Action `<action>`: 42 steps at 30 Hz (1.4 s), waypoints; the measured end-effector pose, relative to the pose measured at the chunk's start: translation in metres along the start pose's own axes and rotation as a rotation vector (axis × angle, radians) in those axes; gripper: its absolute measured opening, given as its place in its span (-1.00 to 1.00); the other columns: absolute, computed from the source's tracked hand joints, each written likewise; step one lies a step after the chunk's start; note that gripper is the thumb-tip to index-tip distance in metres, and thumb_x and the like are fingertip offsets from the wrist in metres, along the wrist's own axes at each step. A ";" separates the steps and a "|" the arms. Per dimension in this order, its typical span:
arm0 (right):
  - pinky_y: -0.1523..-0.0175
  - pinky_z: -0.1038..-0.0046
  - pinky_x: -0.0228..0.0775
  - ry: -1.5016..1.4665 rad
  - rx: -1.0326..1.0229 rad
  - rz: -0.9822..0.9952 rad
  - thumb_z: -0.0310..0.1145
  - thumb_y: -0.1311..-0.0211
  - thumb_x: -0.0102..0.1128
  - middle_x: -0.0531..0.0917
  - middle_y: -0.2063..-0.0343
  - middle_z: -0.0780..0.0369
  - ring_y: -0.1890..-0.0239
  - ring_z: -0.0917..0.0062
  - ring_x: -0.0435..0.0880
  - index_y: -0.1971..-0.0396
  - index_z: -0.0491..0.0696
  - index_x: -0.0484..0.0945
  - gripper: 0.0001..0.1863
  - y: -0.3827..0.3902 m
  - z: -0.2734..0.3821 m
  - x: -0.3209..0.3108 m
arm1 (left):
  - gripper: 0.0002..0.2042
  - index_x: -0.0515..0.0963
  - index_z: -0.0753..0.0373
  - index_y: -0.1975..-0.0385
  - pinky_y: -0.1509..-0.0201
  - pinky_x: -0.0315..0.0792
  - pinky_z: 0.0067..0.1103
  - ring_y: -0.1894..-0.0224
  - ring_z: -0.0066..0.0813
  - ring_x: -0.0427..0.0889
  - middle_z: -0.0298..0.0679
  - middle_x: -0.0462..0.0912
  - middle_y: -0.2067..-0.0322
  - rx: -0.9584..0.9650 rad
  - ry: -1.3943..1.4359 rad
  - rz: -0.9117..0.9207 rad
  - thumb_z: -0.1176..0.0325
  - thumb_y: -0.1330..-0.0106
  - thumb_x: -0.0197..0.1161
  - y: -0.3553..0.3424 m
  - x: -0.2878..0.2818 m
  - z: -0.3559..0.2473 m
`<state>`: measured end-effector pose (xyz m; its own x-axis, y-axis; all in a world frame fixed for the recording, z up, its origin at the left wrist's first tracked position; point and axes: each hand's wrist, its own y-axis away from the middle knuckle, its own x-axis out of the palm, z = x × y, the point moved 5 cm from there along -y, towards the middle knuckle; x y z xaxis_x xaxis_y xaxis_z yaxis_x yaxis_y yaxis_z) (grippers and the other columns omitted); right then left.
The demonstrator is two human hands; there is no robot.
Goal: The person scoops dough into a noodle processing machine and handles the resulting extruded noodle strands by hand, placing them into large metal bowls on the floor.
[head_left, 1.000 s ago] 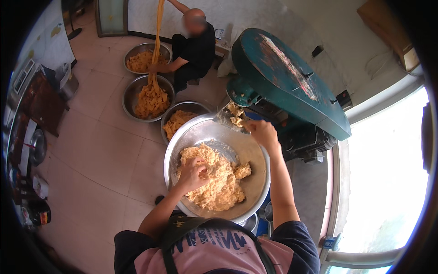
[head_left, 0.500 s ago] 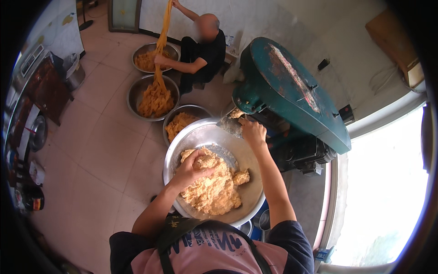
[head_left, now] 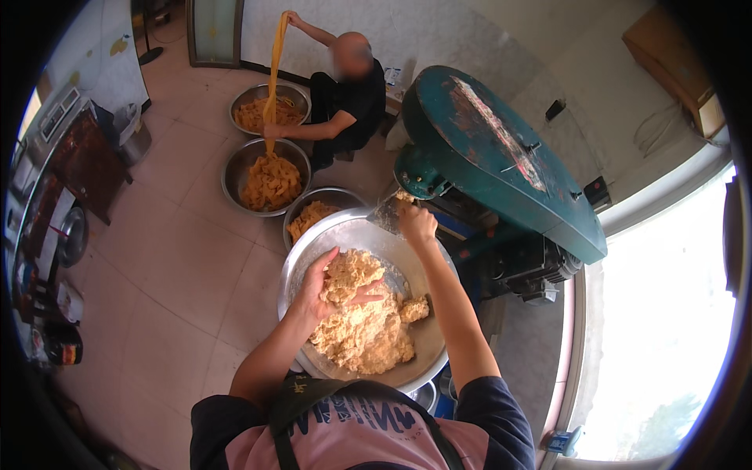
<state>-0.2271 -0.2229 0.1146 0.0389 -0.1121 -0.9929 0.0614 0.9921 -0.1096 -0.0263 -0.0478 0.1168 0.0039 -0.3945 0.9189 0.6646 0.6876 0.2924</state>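
Note:
A large steel bowl in front of me holds a heap of crumbly yellow dough. My left hand is at the bowl's left side, fingers closed under a clump of dough, with the thumb along its edge. Beyond the bowl's far rim my right hand reaches to the mouth of a green machine. Its fingers are curled and point at a bit of dough at that mouth; what they grip, if anything, is hidden. A smaller dough lump lies apart on the right.
A seated person in black lifts a long yellow dough strip over steel basins of similar strips. Another basin touches my bowl's far left side. The machine's motor stands at right, beside a bright doorway. A cabinet is at left.
My left hand has gone from resting on the heap to lifting a clump of dough. My right hand has shifted slightly left at the machine's mouth. The other person's upper hand has moved lower.

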 end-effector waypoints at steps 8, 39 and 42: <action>0.29 0.14 0.52 -0.118 -0.002 -0.123 -0.24 -0.18 0.07 0.65 0.49 0.04 0.41 0.09 0.66 0.13 0.22 0.57 -0.74 0.033 0.001 -0.037 | -0.57 0.32 0.22 -0.12 -0.20 0.26 0.12 -0.27 0.17 0.21 0.14 0.33 -0.13 0.148 -0.315 0.364 0.36 -0.24 0.15 -0.014 0.029 -0.003; 0.13 0.62 0.39 -1.032 0.501 -0.180 -0.41 -0.24 0.12 0.68 0.28 0.18 0.29 0.70 0.54 -0.09 -0.16 0.45 -0.59 0.278 -0.119 -0.024 | -0.68 0.57 0.22 0.48 0.59 0.37 -0.58 0.62 -0.49 0.54 -0.33 0.54 0.60 1.687 -2.051 0.003 0.10 0.00 0.46 -0.149 0.101 0.004; 0.08 0.56 0.42 -1.005 0.462 -0.163 -0.39 -0.24 0.13 0.68 0.26 0.14 0.21 0.62 0.60 -0.07 -0.16 0.46 -0.60 0.271 -0.107 -0.029 | -0.35 0.36 0.06 -0.09 -0.07 0.32 -0.21 -0.14 -0.02 0.29 -0.06 0.25 -0.10 1.091 -2.715 -0.185 -0.03 0.01 0.41 -0.178 0.066 0.008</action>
<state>-0.3185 0.0551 0.1088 0.7722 -0.4415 -0.4569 0.4963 0.8681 -0.0001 -0.1500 -0.1917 0.1275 -0.5739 -0.1107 -0.8114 0.3303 0.8753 -0.3531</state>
